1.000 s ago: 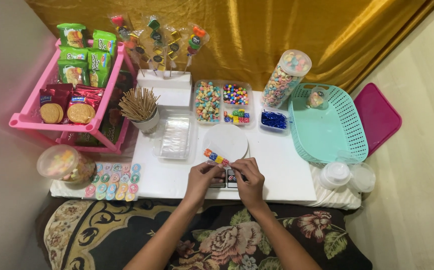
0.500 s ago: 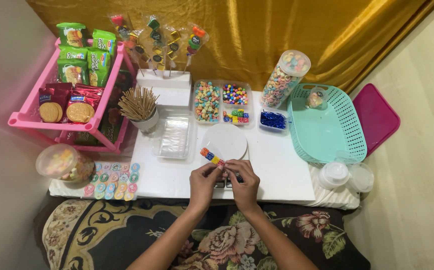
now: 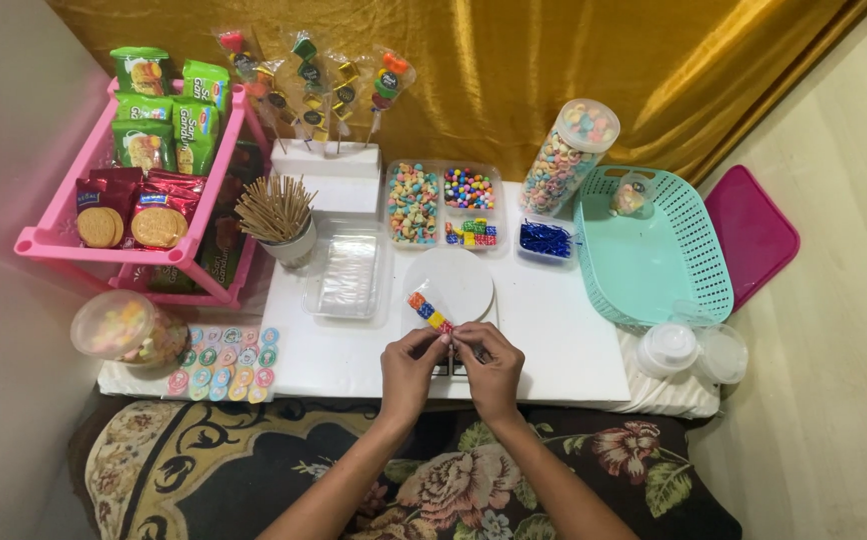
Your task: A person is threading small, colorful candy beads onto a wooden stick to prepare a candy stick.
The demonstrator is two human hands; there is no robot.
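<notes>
Over the near edge of the white table (image 3: pixel 554 340), the left hand (image 3: pixel 409 365) and right hand (image 3: pixel 494 368) meet, fingers pinched shut on the lower end of a candy skewer (image 3: pixel 431 312). Its colourful beads slant up toward the round white plate (image 3: pixel 454 280), beside a clear tray of wrappers (image 3: pixel 347 275).

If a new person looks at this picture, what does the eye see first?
First, the two hands, left hand and right hand, meet at the front edge of the white table, holding a candy skewer of bright pieces. Next, the pink rack of snack packets stands at the left, and the turquoise basket at the right.
</notes>
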